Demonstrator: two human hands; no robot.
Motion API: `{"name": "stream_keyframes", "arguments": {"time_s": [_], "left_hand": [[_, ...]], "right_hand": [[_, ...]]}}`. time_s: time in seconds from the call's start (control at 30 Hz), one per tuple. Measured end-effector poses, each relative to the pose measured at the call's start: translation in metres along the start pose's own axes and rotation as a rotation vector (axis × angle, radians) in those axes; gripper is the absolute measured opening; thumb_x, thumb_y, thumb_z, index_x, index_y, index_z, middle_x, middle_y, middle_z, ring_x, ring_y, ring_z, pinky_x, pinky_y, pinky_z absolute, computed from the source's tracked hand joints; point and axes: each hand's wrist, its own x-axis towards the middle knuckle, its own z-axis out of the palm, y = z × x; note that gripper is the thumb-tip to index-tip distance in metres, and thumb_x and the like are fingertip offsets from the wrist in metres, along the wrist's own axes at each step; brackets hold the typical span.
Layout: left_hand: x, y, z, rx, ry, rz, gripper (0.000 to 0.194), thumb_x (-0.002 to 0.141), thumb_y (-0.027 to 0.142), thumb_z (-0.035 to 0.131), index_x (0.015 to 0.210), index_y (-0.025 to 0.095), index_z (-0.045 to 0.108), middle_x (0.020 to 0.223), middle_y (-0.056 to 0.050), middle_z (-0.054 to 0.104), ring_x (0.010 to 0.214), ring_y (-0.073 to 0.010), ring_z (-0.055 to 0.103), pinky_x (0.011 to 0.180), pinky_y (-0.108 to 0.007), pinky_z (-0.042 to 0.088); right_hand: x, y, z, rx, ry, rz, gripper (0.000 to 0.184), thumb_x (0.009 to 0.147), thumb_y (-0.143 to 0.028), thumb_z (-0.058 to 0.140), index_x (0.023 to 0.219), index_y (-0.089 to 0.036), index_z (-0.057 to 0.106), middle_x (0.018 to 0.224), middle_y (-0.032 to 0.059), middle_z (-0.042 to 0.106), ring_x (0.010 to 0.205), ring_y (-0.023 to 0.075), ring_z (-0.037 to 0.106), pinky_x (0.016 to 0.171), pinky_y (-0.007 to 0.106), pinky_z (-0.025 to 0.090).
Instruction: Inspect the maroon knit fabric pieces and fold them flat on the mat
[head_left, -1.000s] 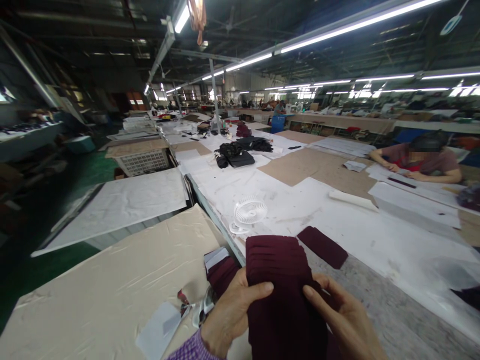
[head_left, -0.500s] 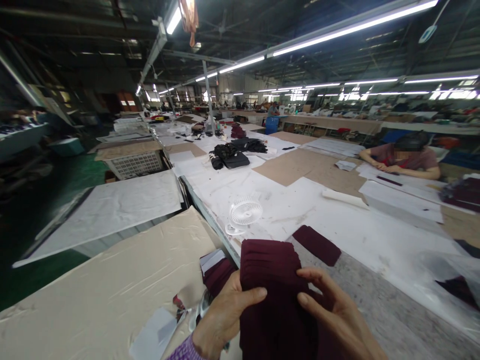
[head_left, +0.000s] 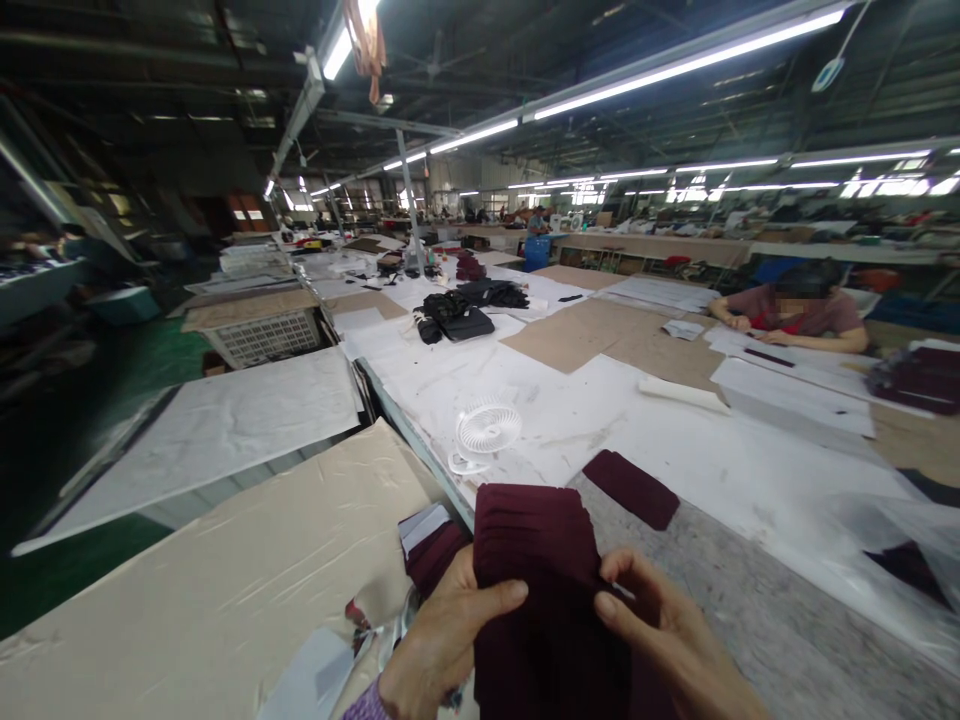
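Note:
A stack of dark maroon pleated fabric pieces stands upright at the bottom centre, held between both hands. My left hand grips its left side, thumb pressed across the front. My right hand pinches the right edge with thumb and fingers. A single maroon fabric piece lies flat on the table just beyond. More maroon pieces sit to the left of the stack, below the table edge.
A small white fan sits on the long white table. Black fabric is piled further back. A person leans over the table at right. A beige plastic-covered board lies to the left, with a white basket behind it.
My view has drifted slightly, so the stack sits a little lower and more to the left. My right fingers have closed tighter on the stack's right edge.

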Motion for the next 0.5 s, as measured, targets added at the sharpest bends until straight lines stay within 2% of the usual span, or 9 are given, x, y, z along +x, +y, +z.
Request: {"name": "stream_keyframes", "arguments": {"time_s": [0.13,0.27,0.4,0.5], "left_hand": [[-0.002,0.002,0.000,0.010,0.010,-0.001,0.032,0.069,0.013,0.073,0.100,0.017,0.069,0.089,-0.007,0.075,0.081,-0.0220,0.070,0.076,-0.031,0.053],[-0.003,0.002,0.000,0.009,0.043,0.001,0.030,0.067,0.013,0.074,0.097,0.017,0.069,0.088,-0.007,0.076,0.080,-0.0217,0.070,0.075,-0.030,0.053],[-0.003,0.000,-0.002,-0.001,0.056,0.014,0.033,0.066,0.012,0.075,0.098,0.017,0.069,0.090,-0.006,0.076,0.083,-0.0216,0.070,0.079,-0.032,0.052],[-0.005,0.000,-0.002,0.015,0.028,0.022,0.034,0.067,0.013,0.075,0.100,0.018,0.069,0.092,-0.007,0.075,0.084,-0.0220,0.070,0.080,-0.032,0.052]], "right_hand": [[-0.003,0.002,0.005,0.062,-0.048,0.037,0.030,0.065,-0.043,0.076,0.073,-0.021,0.057,0.069,0.0003,0.066,0.067,0.0195,0.062,0.061,0.029,0.046],[-0.001,0.011,0.010,0.049,0.002,0.019,0.030,0.064,-0.044,0.076,0.075,-0.019,0.064,0.073,0.0036,0.069,0.072,0.0234,0.064,0.071,0.035,0.048],[0.002,0.020,0.009,0.028,0.097,0.001,0.030,0.065,-0.042,0.077,0.062,-0.018,0.059,0.065,-0.0004,0.063,0.065,0.0171,0.059,0.062,0.028,0.046],[0.002,0.021,0.009,0.039,0.105,-0.017,0.032,0.065,-0.040,0.077,0.059,-0.019,0.053,0.065,-0.0021,0.059,0.064,0.0155,0.055,0.059,0.025,0.045]]}}
